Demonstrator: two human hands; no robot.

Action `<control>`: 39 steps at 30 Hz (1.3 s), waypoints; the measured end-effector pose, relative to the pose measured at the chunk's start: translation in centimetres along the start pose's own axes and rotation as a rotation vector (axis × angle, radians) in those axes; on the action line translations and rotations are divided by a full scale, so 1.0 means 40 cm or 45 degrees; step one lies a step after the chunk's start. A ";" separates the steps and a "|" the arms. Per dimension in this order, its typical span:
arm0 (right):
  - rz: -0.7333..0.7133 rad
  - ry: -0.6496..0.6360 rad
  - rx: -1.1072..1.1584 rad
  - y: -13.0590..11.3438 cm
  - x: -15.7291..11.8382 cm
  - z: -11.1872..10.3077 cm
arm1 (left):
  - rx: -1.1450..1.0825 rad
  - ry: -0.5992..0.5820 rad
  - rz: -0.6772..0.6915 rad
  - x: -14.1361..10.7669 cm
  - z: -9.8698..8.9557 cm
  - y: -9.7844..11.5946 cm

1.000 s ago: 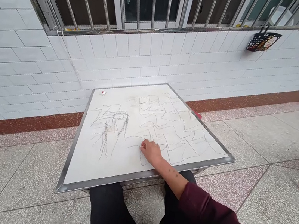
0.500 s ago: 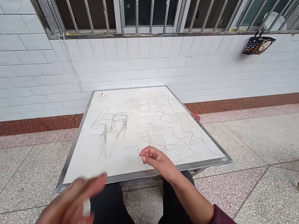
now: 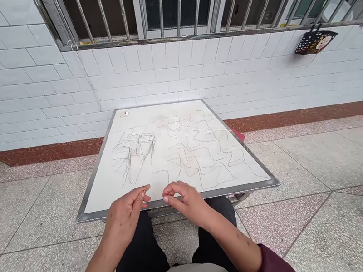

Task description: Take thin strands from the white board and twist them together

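Observation:
My left hand is over the front edge of the white table, its thumb and fingertips pinched together. A tiny thing may be between them, too small to make out. Close by on the right, my right hand has its thumb and index fingertip together above the same edge; what it holds, if anything, is hidden. The hands do not touch. Many thin dark strands or lines lie on the table's left part, and wavy ones spread over its right part.
A small white and red object sits at the table's far left corner. Behind stands a tiled wall with a barred window, and a dark patterned bag hangs there. Something red shows beyond the table's right edge.
My left hand has moved up and right to the table's front edge, and its fingers have closed into a pinch. My right hand has shifted slightly. The view has shifted a little.

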State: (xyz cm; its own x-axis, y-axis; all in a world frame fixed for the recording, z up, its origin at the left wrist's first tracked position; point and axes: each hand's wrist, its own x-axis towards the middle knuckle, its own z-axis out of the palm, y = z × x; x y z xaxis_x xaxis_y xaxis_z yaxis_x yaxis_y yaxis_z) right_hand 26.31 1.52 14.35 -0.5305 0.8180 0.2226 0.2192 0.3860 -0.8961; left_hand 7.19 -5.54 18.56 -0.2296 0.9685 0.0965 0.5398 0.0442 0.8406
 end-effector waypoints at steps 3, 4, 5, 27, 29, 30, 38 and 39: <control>0.073 0.051 -0.006 -0.006 -0.003 0.013 | 0.029 -0.020 -0.018 -0.008 0.004 0.003; 0.100 0.063 0.018 -0.006 -0.004 0.017 | 0.043 -0.035 -0.025 -0.011 0.006 0.004; 0.120 0.077 0.032 -0.006 -0.005 0.020 | 0.058 -0.060 -0.032 -0.013 0.008 0.005; 0.147 0.287 0.038 -0.015 -0.031 0.042 | 0.138 -0.270 -0.034 -0.030 0.047 0.006; 0.158 0.279 0.066 -0.018 -0.031 0.040 | -0.001 -0.294 -0.062 -0.021 0.046 -0.010; 0.161 0.261 0.098 -0.019 -0.032 0.037 | -0.052 -0.293 -0.061 -0.017 0.045 -0.017; 0.146 -0.032 0.428 -0.014 -0.041 0.013 | -0.135 -0.154 -0.093 -0.004 0.029 -0.021; 0.155 -0.027 0.451 -0.013 -0.043 0.015 | -0.180 -0.130 -0.108 -0.004 0.027 -0.018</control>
State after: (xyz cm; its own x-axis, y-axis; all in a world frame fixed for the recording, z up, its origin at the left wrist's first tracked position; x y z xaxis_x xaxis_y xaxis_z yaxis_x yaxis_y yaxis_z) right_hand 26.63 -0.35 14.20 -0.5356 0.8383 0.1017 -0.0132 0.1121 -0.9936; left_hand 7.72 -5.44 17.36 -0.1820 0.9830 -0.0262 0.4011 0.0985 0.9107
